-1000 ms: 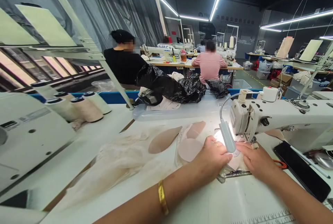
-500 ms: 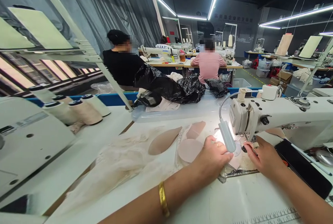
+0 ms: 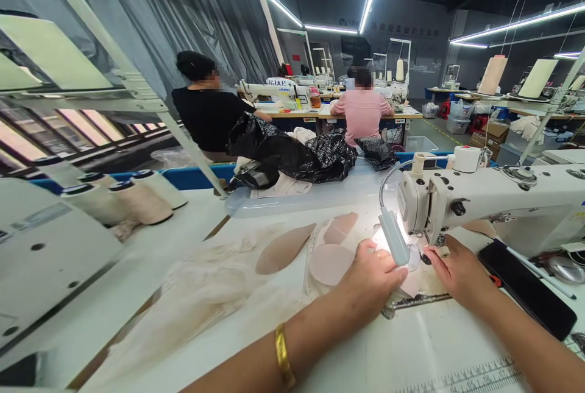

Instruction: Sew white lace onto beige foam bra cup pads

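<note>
Clock positions are read from the sewing machine (image 3: 457, 198) needle area, 12 pointing away from the wearer. The pale fabric piece (image 3: 410, 286) lies at 7 o'clock. The left hand (image 3: 372, 274), at 8 o'clock, is half-curled over its edge; whether it pinches or only presses cannot be told. The right hand (image 3: 461, 268), at 4 o'clock, has thumb and forefinger drawn close together beside the presser foot; any grip is hidden.

CAUTION: right fingertips straying toward the needle may be pricked. Uneven pressure from the left hand may skew or pucker the fabric. The lamp (image 3: 393, 237), at 9 o'clock, may mask a misaligned edge.

Containers: a translucent tray (image 3: 247, 205) at 10 o'clock bears white cloth (image 3: 283, 186) and black plastic (image 3: 333, 158); the cardboard box (image 3: 496, 133) at 1 o'clock has unreadable contents
</note>
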Motion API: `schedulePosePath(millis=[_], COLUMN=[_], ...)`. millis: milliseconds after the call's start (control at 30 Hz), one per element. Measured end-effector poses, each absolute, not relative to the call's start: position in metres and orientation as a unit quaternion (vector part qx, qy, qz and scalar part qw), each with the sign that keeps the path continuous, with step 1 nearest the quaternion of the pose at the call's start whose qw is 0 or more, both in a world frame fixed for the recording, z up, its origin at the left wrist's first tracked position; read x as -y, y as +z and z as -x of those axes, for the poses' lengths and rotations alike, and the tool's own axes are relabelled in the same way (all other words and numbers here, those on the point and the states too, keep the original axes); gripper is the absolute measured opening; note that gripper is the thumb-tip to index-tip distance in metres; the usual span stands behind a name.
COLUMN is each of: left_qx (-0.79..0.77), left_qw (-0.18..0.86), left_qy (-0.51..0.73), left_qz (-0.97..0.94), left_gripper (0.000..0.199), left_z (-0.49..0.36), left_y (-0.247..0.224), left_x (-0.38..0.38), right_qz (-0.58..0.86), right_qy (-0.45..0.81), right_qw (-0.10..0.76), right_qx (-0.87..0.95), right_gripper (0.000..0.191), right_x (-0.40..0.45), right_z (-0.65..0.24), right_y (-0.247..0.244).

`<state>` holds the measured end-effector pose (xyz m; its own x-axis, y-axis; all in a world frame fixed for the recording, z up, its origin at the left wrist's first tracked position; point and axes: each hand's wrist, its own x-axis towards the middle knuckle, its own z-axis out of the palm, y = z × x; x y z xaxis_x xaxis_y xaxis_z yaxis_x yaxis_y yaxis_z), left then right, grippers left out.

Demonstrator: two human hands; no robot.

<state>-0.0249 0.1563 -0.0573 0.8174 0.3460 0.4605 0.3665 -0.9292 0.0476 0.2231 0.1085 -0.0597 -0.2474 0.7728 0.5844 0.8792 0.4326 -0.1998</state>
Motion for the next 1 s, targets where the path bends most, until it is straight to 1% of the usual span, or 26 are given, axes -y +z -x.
schedulePosePath(millis=[200,333,467,600,800,1000], left_qx=[0.189,0.192,0.177,0.175,0.179,0.181], left_qw=[0.014,0.036,0.038,0.034,0.014,0.008], left_qy=[-0.243,-0.240,-0.234,-0.237,-0.215,-0.206], left_qz=[0.951,0.951,0.955,0.955,0.960,0.962], left_gripper=[0.022,0.027,0.015,0.015,0.011,0.014], left_z=[0.025,0.026,0.025,0.025,0.027,0.028], left_y=[-0.051,-0.051,-0.053,-0.054,-0.053,-0.049], left_x=[-0.154,-0.152,-0.142,-0.134,-0.143,-0.160], right_qz=[0.523,0.509,0.470,0.438,0.440,0.460], right_qy=[-0.077,-0.073,0.014,0.086,0.109,0.081], right_qw=[0.302,0.284,0.224,0.179,0.172,0.190], right_qx=[0.793,0.809,0.854,0.877,0.874,0.864], right_gripper=[0.028,0.028,0.025,0.026,0.023,0.023], right_x=[-0.108,-0.103,-0.097,-0.094,-0.095,-0.098], right_z=[-0.224,-0.224,-0.223,-0.221,-0.218,-0.215], right_y=[-0.060,-0.050,-0.038,-0.034,-0.039,-0.045])
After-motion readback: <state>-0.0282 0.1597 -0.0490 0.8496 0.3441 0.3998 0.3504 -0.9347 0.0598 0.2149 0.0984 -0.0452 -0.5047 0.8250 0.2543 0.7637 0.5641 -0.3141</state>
